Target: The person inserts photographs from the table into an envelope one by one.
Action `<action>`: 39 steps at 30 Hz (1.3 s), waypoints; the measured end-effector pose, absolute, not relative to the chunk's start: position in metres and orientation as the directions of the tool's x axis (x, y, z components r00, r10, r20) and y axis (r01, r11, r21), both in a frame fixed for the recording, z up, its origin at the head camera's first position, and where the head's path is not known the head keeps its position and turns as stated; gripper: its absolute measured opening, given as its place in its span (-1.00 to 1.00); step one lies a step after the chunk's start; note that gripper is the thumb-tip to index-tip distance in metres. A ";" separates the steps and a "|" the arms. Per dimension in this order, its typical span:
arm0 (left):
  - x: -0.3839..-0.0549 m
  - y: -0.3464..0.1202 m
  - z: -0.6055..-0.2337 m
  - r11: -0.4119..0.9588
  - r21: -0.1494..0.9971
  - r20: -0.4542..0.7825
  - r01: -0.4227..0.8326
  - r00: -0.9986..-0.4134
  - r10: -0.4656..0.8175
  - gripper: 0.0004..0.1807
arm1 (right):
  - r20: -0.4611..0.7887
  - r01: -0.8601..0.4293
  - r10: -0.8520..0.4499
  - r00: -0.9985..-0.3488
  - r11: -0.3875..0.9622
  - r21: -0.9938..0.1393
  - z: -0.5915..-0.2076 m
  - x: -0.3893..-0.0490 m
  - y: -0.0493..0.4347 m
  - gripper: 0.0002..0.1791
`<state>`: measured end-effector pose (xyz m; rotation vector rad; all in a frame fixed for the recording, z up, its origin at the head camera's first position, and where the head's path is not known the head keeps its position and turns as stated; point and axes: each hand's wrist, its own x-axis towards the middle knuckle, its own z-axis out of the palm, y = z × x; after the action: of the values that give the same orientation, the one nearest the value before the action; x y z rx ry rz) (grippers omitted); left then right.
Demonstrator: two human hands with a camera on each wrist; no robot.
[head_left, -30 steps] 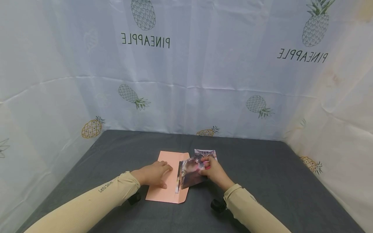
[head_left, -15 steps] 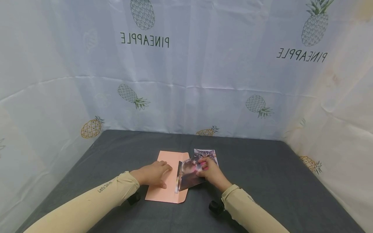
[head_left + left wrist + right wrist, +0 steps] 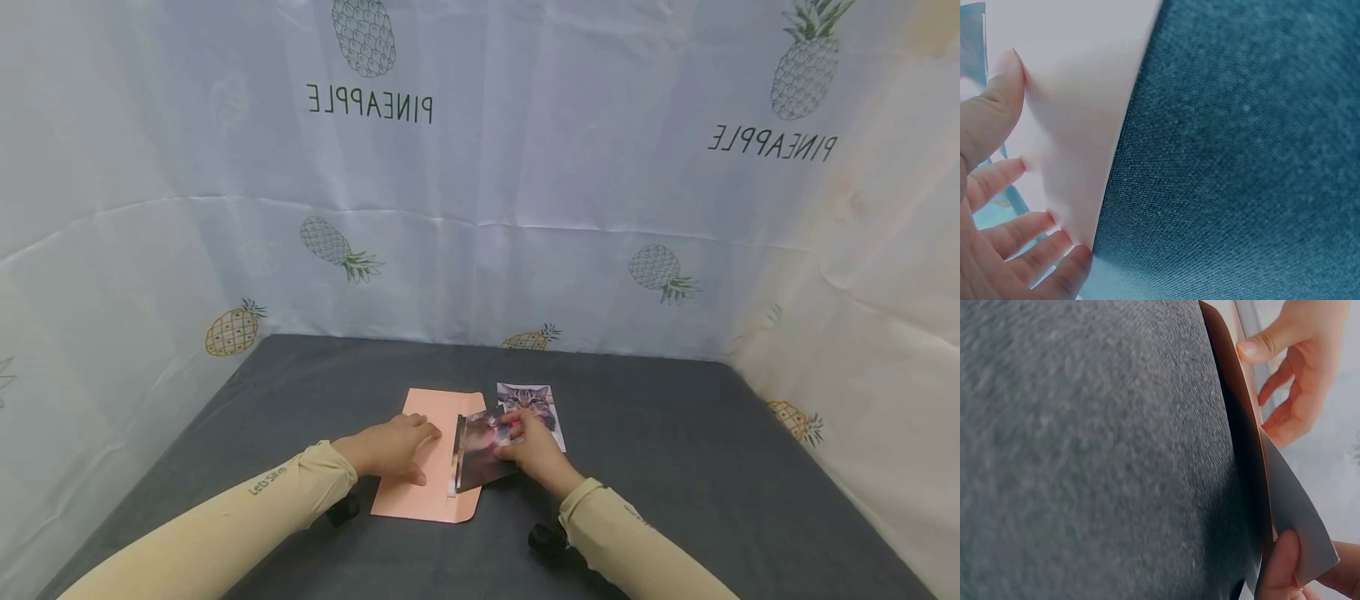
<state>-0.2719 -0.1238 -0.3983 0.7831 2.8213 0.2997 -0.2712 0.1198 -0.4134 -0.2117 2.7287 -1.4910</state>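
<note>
A peach paper envelope [image 3: 420,500] lies on the dark cloth with its flap side to the right. My left hand [image 3: 392,450] rests its spread fingertips and thumb on the envelope; in the left wrist view the fingertips press its pale surface [image 3: 1079,81]. My right hand [image 3: 538,454] pinches a glossy photo print [image 3: 474,462] between thumb and fingers. The print tilts up, and its left edge overlaps the envelope's open side, where other prints' edges show. Its grey-white back [image 3: 1294,506] faces the right wrist view. Behind it lies a cat photo [image 3: 531,398], partly covered.
A dark grey cloth [image 3: 645,467] covers the table. A white curtain [image 3: 480,167] with pineapple prints surrounds its back and sides. Dark wrist camera mounts [image 3: 547,540] hang beneath both wrists, close over the cloth.
My right hand has moved a little to the left with the photo print, which overlaps the envelope's opening further and shows more of the cat photo behind. The left hand stays in place.
</note>
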 end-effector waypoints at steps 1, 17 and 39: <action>-0.272 -0.124 -0.398 0.839 0.246 -0.135 0.485 -0.840 0.525 -0.33 | 0.048 -0.113 -0.134 -0.990 0.539 -0.835 -0.414 -0.271 0.119 -0.50; -0.272 -0.124 -0.399 0.833 0.252 -0.123 0.492 -0.838 0.532 -0.33 | 0.025 -0.106 -0.149 -0.988 0.564 -0.819 -0.412 -0.268 0.114 -0.55; -0.272 -0.125 -0.398 0.831 0.243 -0.129 0.501 -0.832 0.539 -0.33 | -0.016 -0.071 -0.189 -0.982 0.444 -0.893 -0.402 -0.263 0.109 -0.68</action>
<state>-0.2725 -0.1252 -0.3983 0.8088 2.8200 0.2956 -0.2626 0.1094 -0.4023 -0.2328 2.5716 -1.5816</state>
